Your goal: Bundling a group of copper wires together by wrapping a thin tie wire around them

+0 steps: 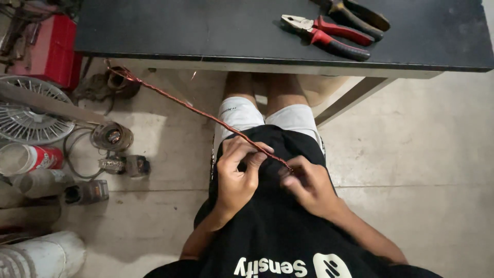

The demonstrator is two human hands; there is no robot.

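Note:
A long twisted bundle of copper-red wire [190, 107] runs taut from the table's left edge down to my lap. My left hand [237, 172] pinches the wire between thumb and fingers in front of my black shirt. My right hand [307, 184] grips the wire's near end, fingers curled tight around it. I sit with my knees under the table, wearing white shorts.
A dark table [216, 31] carries red-handled pliers [329, 36] and a second dark-handled tool [357, 13]. On the floor at left lie a fan grille [28, 116], motor parts [111, 136], a red can [31, 158], a red box [51, 49] and a white container [43, 257].

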